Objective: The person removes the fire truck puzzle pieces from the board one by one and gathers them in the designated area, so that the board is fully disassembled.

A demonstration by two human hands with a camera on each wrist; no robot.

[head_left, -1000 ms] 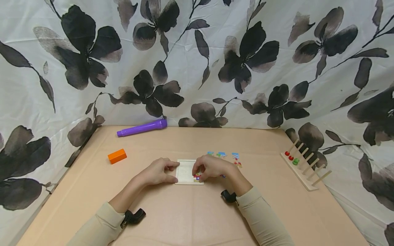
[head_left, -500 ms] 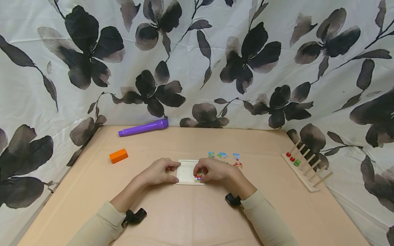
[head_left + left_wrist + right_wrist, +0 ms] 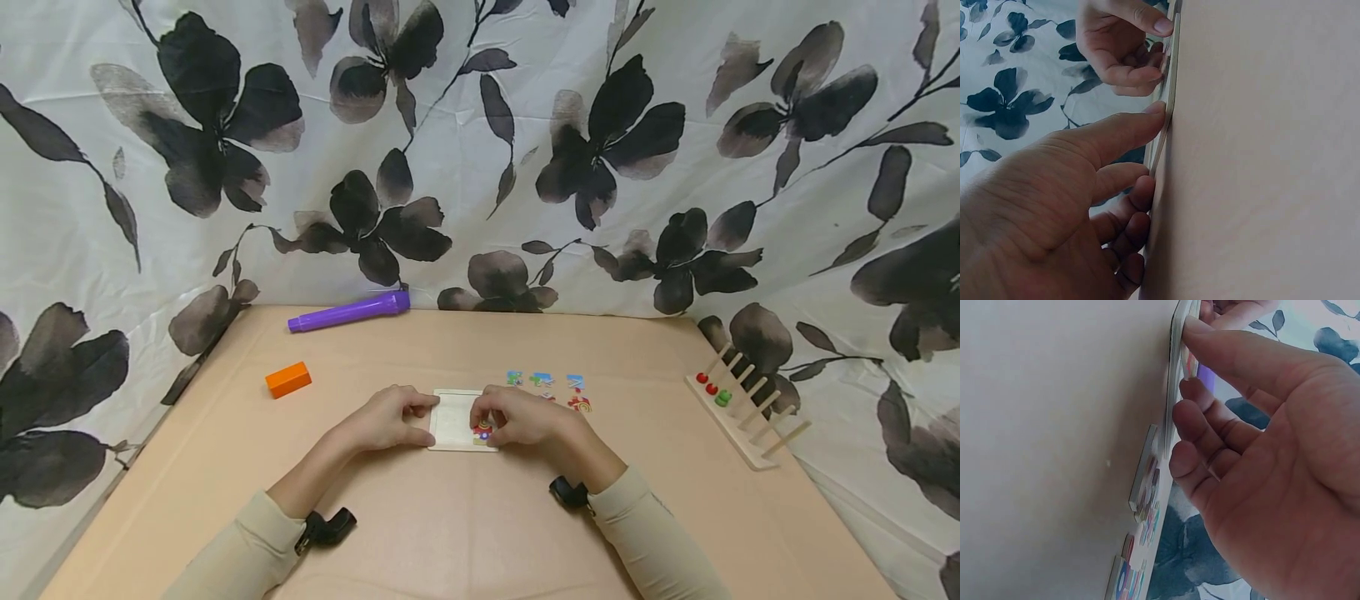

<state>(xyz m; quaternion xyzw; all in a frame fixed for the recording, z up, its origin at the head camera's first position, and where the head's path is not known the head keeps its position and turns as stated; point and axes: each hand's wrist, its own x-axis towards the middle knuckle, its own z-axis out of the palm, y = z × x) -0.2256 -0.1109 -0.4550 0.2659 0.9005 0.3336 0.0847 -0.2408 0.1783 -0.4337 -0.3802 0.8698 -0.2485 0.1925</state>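
A pale, shallow puzzle tray (image 3: 452, 417) lies flat on the table between the hands. My left hand (image 3: 386, 417) holds the tray's left side, its thumb near the lower corner and index finger near the upper one. At the lower right of the tray is a colourful puzzle piece (image 3: 482, 432), partly covered by my right hand (image 3: 522, 413). Thumb and fingers of that hand pinch the piece. In the right wrist view the thumb touches the tray's edge, and a sliver of the piece (image 3: 1190, 362) shows. The left wrist view has the tray's rim (image 3: 1172, 75) edge-on.
Several loose puzzle pieces (image 3: 575, 382) lie right of the tray, some behind the right hand. An orange block (image 3: 288, 380) and a purple marker-shaped tube (image 3: 349, 312) are at the left. On the right stands a wooden peg rack (image 3: 738, 421) with red and green beads.
The right wrist has shifted slightly to the right, while its fingers stay at the puzzle piece. The left hand keeps its place on the tray. The whole head view has moved a little.
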